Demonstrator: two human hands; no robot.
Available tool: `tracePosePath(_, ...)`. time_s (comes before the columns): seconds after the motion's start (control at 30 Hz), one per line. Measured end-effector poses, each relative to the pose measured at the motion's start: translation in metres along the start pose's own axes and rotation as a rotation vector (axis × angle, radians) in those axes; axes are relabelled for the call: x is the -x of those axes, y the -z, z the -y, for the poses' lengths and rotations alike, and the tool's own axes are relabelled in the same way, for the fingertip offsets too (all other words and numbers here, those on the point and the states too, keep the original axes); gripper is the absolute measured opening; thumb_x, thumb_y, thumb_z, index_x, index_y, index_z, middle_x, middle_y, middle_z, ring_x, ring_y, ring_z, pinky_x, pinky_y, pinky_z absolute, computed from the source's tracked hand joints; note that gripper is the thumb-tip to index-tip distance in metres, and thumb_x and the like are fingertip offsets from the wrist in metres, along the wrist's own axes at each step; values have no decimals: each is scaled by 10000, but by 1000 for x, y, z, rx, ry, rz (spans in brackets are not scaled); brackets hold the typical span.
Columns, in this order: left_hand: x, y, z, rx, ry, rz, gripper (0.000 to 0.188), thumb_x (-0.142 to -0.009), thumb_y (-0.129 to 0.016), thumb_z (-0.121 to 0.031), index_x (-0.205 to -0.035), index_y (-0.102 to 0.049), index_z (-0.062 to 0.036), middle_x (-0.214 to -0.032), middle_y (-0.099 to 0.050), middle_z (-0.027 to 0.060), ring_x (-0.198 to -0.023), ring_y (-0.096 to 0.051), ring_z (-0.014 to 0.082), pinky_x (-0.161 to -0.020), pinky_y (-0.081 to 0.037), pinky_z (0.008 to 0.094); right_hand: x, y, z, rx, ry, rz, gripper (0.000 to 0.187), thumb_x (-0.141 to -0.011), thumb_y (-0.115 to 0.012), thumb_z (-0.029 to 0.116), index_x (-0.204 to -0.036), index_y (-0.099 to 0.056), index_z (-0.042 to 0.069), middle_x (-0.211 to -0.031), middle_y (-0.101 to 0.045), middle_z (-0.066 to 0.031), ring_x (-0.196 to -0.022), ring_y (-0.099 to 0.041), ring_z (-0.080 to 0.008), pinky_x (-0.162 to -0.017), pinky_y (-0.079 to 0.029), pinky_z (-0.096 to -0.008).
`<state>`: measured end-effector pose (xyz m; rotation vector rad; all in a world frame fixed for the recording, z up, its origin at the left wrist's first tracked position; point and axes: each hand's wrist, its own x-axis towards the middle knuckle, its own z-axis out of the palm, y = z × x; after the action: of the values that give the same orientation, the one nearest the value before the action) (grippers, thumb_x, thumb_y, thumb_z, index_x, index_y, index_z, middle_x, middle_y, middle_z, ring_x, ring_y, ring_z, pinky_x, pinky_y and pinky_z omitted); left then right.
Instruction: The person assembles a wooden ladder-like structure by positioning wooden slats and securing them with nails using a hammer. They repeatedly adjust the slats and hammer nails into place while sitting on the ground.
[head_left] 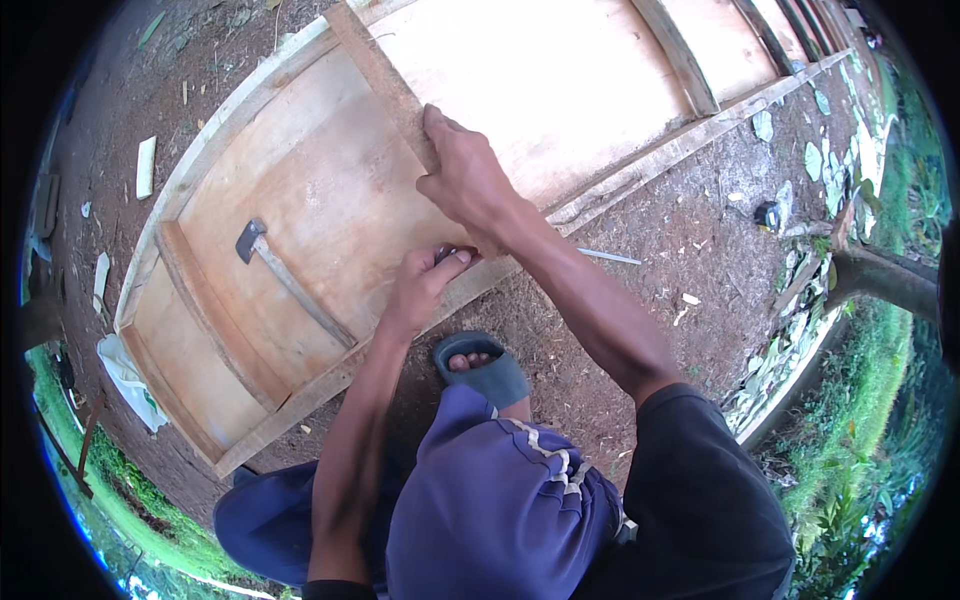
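R hand's (465,180) grip holds the near end of the wooden crosspiece (381,78) across the framed panel (325,200), L hand (420,287) pinching a small dark item (446,254) (type unclear); crosspiece prob. light, stiff, rough, best held by edges nr its end.

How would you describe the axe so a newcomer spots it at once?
Find the big wooden frame. Left of the left hand, between two crosspieces, lies the axe, its handle slanting toward the near rail. Unlike the plain crosspieces beside it, it has a dark head.
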<state>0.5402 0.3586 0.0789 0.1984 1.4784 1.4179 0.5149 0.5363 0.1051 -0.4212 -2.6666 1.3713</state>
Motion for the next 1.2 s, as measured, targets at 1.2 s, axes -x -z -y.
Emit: tracePosePath(1.2,-12,-4,-11,-340,-59,-126,645,-842,-818,-350,-1264,-623,97,-1133,-724,180,-1046,-691,239,-934,-524,351,4,14,15,220,-238,-33,500,-905,-649,187,-1217,-491,-171,-878,-698,-312,-838,-718,-427,-767,-573,-463)
